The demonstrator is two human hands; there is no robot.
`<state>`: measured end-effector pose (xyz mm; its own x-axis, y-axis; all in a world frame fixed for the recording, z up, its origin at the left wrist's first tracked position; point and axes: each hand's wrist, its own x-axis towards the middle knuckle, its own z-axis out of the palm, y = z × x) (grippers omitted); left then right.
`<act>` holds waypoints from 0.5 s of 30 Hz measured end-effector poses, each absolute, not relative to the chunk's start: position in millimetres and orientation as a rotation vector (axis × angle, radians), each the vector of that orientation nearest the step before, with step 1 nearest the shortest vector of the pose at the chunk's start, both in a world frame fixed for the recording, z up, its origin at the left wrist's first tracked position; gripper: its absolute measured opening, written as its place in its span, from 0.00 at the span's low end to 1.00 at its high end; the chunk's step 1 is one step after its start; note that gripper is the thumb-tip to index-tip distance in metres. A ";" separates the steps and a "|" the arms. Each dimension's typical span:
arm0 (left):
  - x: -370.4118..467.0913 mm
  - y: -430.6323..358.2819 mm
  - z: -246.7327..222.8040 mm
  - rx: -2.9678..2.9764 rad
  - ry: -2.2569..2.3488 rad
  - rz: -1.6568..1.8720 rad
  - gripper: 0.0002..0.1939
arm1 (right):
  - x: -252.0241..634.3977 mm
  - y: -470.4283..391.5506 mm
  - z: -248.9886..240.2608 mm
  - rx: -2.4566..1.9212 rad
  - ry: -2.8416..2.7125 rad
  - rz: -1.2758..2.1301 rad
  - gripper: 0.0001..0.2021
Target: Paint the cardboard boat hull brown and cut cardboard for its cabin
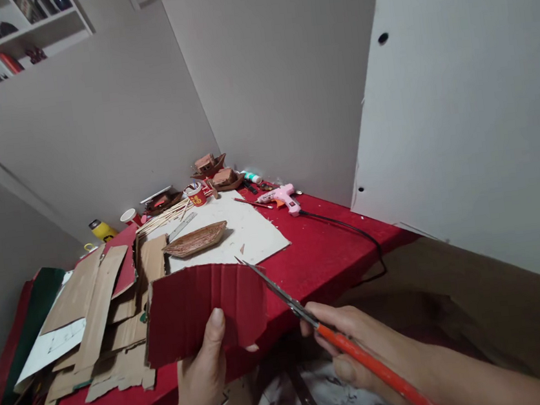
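Observation:
My left hand [202, 373] grips a piece of red cardboard [190, 315], with the thumb on its face and the fingers hidden behind it. The top edge of the cardboard is curved and its surface is creased. In my right hand [359, 342] is a pair of scissors [285, 298] with long orange-red handles. Their blades point up and left, near the right end of the cardboard; whether they touch it I cannot tell. Beyond the cardboard, a brown model boat hull [196, 240] sits on a white board [258, 233].
Brown cardboard pieces [100, 300] are piled at left on the red-covered table [315, 256]. A pink glue gun [281, 196] with a black cord lies at the right. Thin sticks, a red cup [196, 196] and small model boats [223, 178] stand at the back, before grey walls.

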<state>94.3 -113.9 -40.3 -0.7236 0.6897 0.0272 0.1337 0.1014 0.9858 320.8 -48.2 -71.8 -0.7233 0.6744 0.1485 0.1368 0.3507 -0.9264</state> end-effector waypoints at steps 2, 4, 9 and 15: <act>95.1 -112.3 -37.7 0.771 1.898 1.676 0.20 | 321.8 -46.8 -72.3 -0.733 -2.113 1.436 0.27; 94.5 -111.3 -38.8 0.758 1.835 1.703 0.20 | 322.4 -44.9 -74.6 -0.766 -2.104 1.469 0.25; 89.2 -109.4 -48.1 0.766 1.769 1.719 0.19 | 323.7 -42.4 -83.0 -0.774 -2.068 1.498 0.23; 85.5 -104.2 -48.7 0.781 1.623 1.739 0.21 | 325.5 -42.2 -87.5 -0.857 -2.033 1.436 0.23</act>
<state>85.5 -104.2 -48.7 -0.6280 0.7782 0.0046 -0.0491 -0.0455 0.9978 325.5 -42.2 -87.5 -0.6747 0.7368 0.0439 0.2049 0.2441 -0.9479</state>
